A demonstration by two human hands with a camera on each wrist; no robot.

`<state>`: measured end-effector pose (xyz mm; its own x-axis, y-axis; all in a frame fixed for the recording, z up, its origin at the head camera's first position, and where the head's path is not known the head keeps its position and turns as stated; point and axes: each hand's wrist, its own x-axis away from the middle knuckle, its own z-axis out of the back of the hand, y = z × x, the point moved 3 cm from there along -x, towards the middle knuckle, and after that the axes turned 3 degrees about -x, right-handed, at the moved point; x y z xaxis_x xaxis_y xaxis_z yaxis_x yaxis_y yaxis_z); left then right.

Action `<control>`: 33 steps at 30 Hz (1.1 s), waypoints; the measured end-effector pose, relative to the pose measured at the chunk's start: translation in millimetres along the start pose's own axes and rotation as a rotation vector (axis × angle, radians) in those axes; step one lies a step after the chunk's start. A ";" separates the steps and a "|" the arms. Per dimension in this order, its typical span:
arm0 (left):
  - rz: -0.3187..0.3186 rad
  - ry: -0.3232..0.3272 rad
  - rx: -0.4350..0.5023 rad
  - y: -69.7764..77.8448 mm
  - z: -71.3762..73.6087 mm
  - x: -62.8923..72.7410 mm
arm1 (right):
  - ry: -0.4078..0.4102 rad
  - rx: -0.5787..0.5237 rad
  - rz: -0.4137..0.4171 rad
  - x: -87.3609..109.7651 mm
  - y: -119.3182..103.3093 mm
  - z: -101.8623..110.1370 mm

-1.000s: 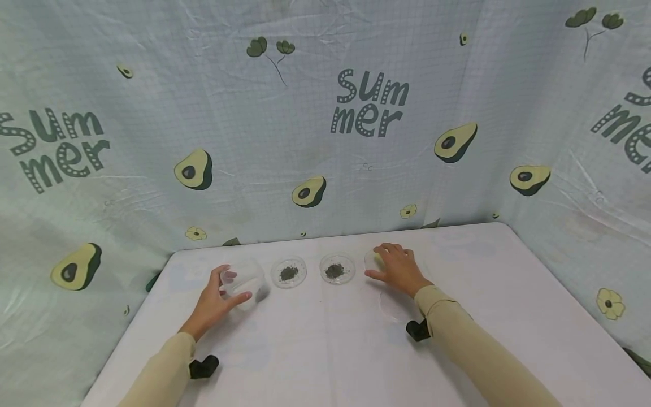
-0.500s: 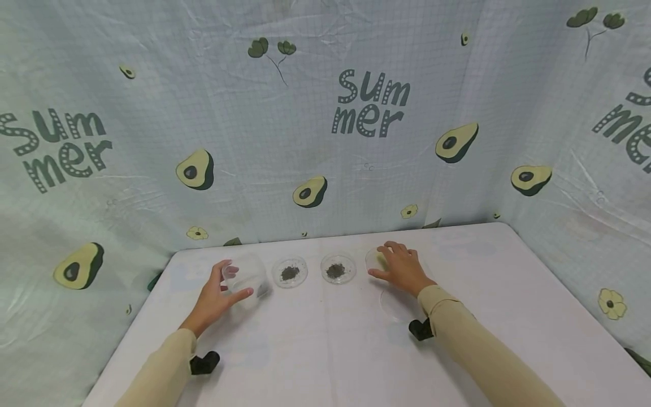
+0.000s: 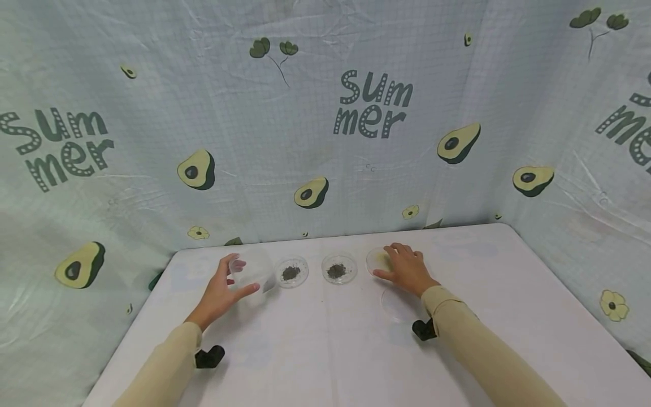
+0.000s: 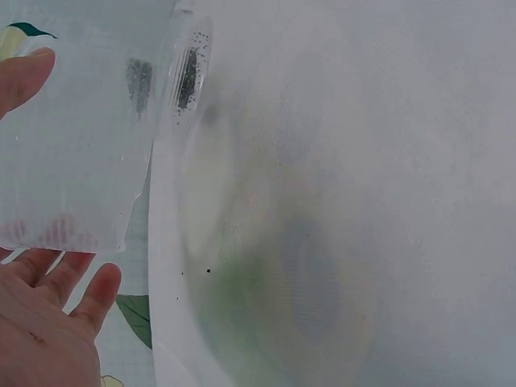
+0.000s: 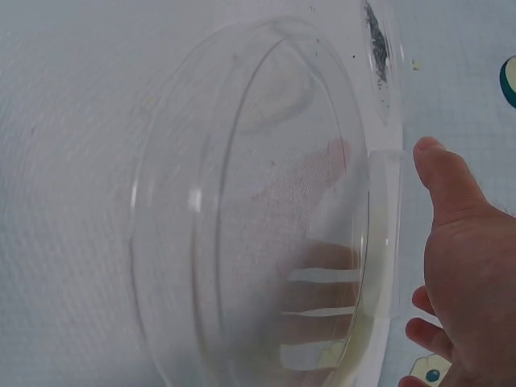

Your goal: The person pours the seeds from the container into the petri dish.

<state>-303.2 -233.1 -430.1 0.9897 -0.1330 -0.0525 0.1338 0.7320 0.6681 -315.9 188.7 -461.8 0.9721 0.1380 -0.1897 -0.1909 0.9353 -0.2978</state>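
Note:
My left hand point(image 3: 217, 293) holds a clear, smooth-walled plastic container point(image 3: 251, 272) between thumb and fingers. In the left wrist view the container point(image 4: 76, 145) shows finger shapes through its wall. Just right of it on the table is a clear petri dish point(image 3: 299, 277) with a dark, crumbly heap; a similar dish point(image 3: 339, 278) stands further right. My right hand point(image 3: 408, 271) is over a third clear dish point(image 3: 375, 264) with something yellowish, partly hidden. Its thumb and fingers look spread in the right wrist view; contact with the dish cannot be told.
A clear round lid or dish point(image 3: 394, 305) lies near the right wrist, large in the right wrist view. The white table point(image 3: 305, 350) ends at a printed fabric wall point(image 3: 254, 198). Dark wrist-worn devices point(image 3: 209, 357) hang by both sleeves.
My left hand has moved slightly right with the container, closer to the nearest petri dish. The right hand has shifted a little right, uncovering more of the yellowish content.

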 end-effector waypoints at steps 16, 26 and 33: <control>-0.042 0.015 0.010 8.3 -5.1 -6.2 | -0.025 0.015 -0.033 -0.9 11.0 -6.0; -0.041 0.013 0.012 10.3 -7.5 -7.3 | -0.070 0.015 -0.071 -1.2 12.1 -2.3; -0.049 0.008 0.021 12.6 -10.5 -7.1 | -0.108 0.024 -0.115 -1.1 11.0 0.6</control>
<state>-308.0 -215.9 -429.1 0.9823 -0.1634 -0.0914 0.1815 0.7107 0.6797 -319.0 199.0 -464.3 0.9966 0.0628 -0.0540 -0.0759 0.9542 -0.2895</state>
